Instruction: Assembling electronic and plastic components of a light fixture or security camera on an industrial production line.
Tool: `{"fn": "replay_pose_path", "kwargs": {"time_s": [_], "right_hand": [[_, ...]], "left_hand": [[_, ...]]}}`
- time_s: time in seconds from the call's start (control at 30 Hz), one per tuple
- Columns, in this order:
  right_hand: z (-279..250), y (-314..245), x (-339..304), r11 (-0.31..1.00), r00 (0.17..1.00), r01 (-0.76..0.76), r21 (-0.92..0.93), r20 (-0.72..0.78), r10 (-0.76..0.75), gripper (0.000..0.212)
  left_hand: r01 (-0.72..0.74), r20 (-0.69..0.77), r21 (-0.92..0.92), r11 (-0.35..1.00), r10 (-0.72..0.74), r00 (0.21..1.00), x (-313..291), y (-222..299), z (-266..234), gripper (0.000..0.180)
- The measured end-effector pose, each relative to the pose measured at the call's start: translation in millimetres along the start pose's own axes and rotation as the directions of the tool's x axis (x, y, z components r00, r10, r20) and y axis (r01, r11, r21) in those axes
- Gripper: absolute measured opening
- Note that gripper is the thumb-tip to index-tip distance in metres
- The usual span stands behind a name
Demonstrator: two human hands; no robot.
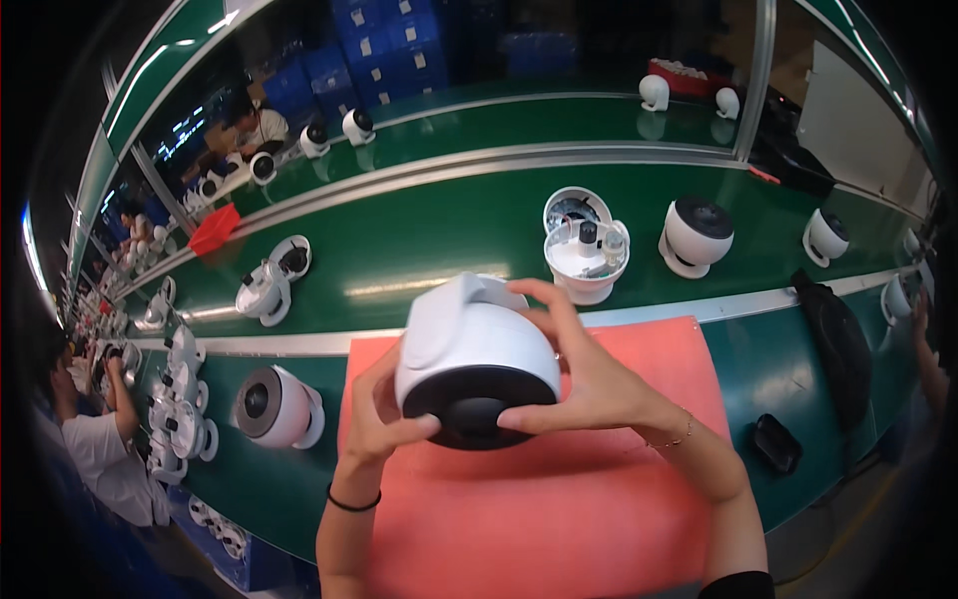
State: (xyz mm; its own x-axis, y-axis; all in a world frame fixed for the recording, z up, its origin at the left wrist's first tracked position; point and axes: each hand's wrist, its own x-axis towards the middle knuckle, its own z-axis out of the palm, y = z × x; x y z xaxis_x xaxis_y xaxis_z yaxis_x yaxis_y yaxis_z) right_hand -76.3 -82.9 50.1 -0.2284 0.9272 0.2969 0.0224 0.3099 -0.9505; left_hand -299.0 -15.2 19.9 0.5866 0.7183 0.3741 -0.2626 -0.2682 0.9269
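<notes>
Between both hands I hold a round white device with a black front (474, 339), lifted above the pink mat (539, 519). Its black face with a dark round centre points toward me, and a white bracket-like part curves over its upper left. My left hand (382, 414) grips the left side, thumb on the black face. My right hand (579, 369) wraps the right side, its thumb on the black face too and its forefinger over the top. Behind it, on the green bench, stands an opened white device (587, 250) with inner parts showing.
A closed white device (697, 238) stands at the back right, another (279, 406) left of the mat. Several opened units (180, 399) line the left side, near a co-worker in white (100, 449). A black tray (776, 444) and a black pouch (836, 349) lie right.
</notes>
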Motion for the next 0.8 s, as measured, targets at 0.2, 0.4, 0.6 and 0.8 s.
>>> {"fn": "replay_pose_path", "kwargs": {"time_s": [0.2, 0.4, 0.6, 0.8], "right_hand": [[35, 22, 38, 0.937, 0.931, 0.167, -0.308, -0.262, -0.252, 0.094], [35, 39, 68, 0.942, 0.897, 0.175, -0.285, -0.348, -0.272, 0.096], [-4, 81, 89, 0.997, 0.930, -0.074, 0.004, -0.360, 0.071, 0.081], [-60, 59, 65, 0.973, 0.851, -0.064, -0.221, -0.522, -0.062, 0.034]], "left_hand": [[-0.225, -0.429, -0.467, 0.855, 0.004, 0.904, 42, -31, 26, 0.071], [-0.284, -0.485, -0.440, 0.852, 0.041, 0.874, 83, -38, 6, 0.070], [0.276, -0.110, -0.444, 0.853, -0.357, 0.928, 128, -65, -46, 0.066], [0.484, -0.255, -0.283, 0.828, -0.551, 0.795, 149, -91, -55, 0.068]]}}
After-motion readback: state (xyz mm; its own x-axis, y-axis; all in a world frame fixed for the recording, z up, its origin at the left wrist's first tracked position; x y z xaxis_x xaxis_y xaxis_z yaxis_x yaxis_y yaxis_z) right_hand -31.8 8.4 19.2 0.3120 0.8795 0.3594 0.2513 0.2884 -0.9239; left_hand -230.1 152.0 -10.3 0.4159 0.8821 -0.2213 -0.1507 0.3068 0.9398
